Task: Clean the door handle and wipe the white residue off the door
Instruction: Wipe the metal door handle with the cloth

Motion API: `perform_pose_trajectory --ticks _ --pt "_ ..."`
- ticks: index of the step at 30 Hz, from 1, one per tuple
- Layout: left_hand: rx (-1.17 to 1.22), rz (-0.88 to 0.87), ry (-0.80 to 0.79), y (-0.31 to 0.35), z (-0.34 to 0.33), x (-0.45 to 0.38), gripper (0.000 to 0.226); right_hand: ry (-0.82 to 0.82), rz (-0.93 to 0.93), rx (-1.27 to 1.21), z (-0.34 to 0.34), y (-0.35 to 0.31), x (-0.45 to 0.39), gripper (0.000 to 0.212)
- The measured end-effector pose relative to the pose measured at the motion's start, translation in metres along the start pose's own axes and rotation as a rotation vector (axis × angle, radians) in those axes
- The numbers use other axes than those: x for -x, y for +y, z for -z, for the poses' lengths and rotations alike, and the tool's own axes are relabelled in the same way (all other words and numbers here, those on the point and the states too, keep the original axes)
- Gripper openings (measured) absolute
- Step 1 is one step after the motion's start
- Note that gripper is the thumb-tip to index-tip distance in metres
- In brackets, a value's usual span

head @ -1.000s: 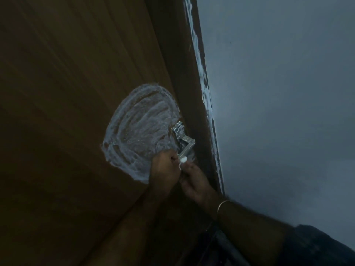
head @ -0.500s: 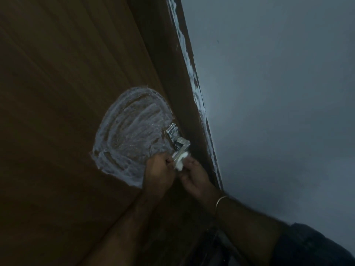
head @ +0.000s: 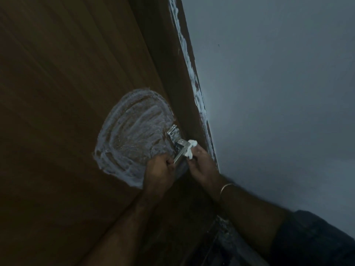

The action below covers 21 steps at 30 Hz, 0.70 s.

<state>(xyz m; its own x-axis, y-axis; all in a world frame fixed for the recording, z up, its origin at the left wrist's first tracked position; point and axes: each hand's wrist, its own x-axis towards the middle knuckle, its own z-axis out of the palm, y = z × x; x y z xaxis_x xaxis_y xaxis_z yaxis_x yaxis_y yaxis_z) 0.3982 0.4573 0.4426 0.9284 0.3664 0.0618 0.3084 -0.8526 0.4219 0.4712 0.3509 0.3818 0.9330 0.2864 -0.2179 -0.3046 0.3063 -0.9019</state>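
Note:
A brown wooden door [head: 63,93] fills the left of the view. A wide oval smear of white residue [head: 132,131] covers it beside the shiny metal door handle [head: 180,145]. My left hand [head: 159,171] is closed around the free end of the handle's lever. My right hand [head: 201,166] pinches a small crumpled white cloth [head: 190,150] and presses it against the lever near its bend. A thin bangle sits on my right wrist.
The dark door frame [head: 172,73] runs diagonally right of the handle, with a ragged strip of white paint or filler [head: 192,73] along its edge. A plain grey wall [head: 278,93] takes up the right side.
My right hand has slid the white cloth up the lever, from near its free end to the bend. My left hand keeps its hold on the lever's end.

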Motion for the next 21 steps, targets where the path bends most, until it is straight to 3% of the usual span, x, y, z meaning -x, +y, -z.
perform_pose_trajectory --ticks 2,5,7,8,11,15,19,21 --pt "0.009 -0.004 -0.002 0.001 0.0 0.0 0.016 0.117 0.008 0.084 0.0 0.003 0.004 0.038" --pt "-0.002 -0.023 0.02 0.002 0.0 0.003 0.014 0.22 -0.007 0.005 -0.004 0.004 0.005 0.03" --pt "-0.009 -0.018 0.031 0.003 -0.001 0.004 0.01 0.343 0.107 0.081 -0.007 0.004 0.006 0.022" --pt "-0.013 -0.001 0.03 0.004 0.0 0.004 0.01 0.348 0.242 0.242 -0.009 0.004 0.01 0.019" --pt "-0.009 0.037 0.009 0.008 0.001 0.004 0.012 0.24 0.614 0.596 -0.003 0.006 0.013 0.016" --pt "0.001 0.035 0.019 0.009 0.004 0.007 0.011 0.181 0.705 0.788 0.005 -0.013 0.002 0.02" --pt "0.028 0.016 0.008 0.008 0.004 0.008 0.011 -0.148 0.861 1.193 0.012 -0.016 -0.002 0.029" --pt "0.035 0.011 0.012 0.007 0.004 0.009 0.01 -0.19 0.883 1.282 0.017 -0.024 -0.01 0.029"
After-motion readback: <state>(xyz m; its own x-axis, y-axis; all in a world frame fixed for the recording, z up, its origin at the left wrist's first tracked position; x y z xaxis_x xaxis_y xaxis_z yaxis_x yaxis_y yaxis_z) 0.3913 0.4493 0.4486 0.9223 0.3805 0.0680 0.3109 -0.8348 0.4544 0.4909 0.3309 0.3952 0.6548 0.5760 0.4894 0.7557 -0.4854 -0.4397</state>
